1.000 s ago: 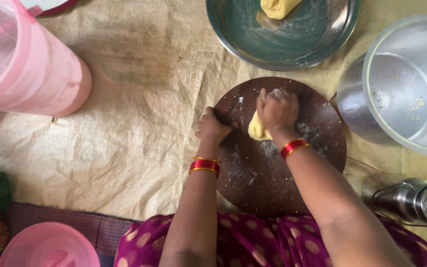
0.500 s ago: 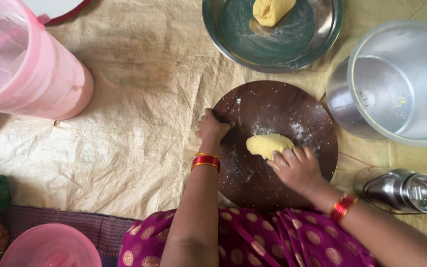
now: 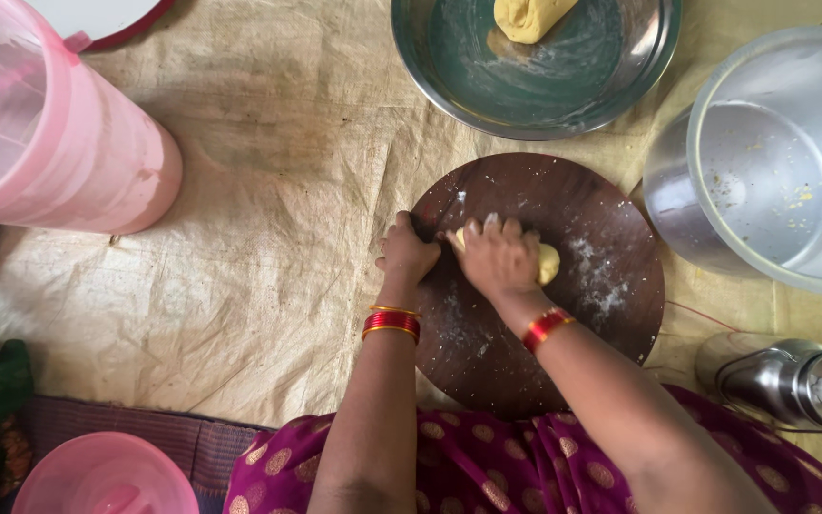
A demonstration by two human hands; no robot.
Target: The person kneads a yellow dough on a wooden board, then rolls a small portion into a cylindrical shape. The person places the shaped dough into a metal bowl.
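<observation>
Left hand: the left hand [image 3: 405, 252] is closed over the 9 o'clock edge of the board, gripping its rim; red and gold bangles are worn at the wrist.
Right hand: the right hand [image 3: 499, 259] is laid palm-down on the dough, fingers curled over it, pressing rather than grasping.
Dough: a soft, pale yellow lump [image 3: 546, 264] is seen at the board's centre, mostly covered by the right hand, peeking out at 3 o'clock.
Board: a round, dark brown wooden board [image 3: 582, 333], dusted with white flour, is set on a creased beige floor cloth [image 3: 240, 190].
Steel plate: a shiny round plate [image 3: 487, 76] at 12 o'clock carries a second dough piece [image 3: 528, 16].
Steel pot: a smooth round pot [image 3: 763, 162] is placed at 2 o'clock.
Pink jug: a translucent plastic jug [image 3: 59, 133] stands at 10 o'clock.
Steel flask: a cylindrical flask [image 3: 792, 381] lies at 4 o'clock.
</observation>
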